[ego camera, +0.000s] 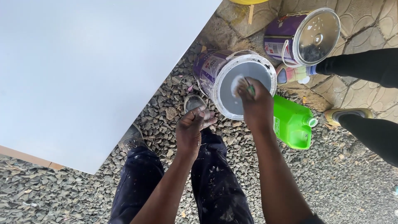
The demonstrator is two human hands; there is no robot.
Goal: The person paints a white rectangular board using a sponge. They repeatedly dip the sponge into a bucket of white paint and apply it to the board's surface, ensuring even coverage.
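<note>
Right hand (257, 103) grip clamped on rag (238, 85) over paint bucket (232, 83), left hand (190, 128) loosely apart, green jug (292, 122) beside

Both bare forearms reach away from the body. The left hand (191, 126) hangs loose, fingers (205, 116) half curled and empty. The right hand (256, 103), farther out, is fisted, knuckles up, wrist bent down.
</note>
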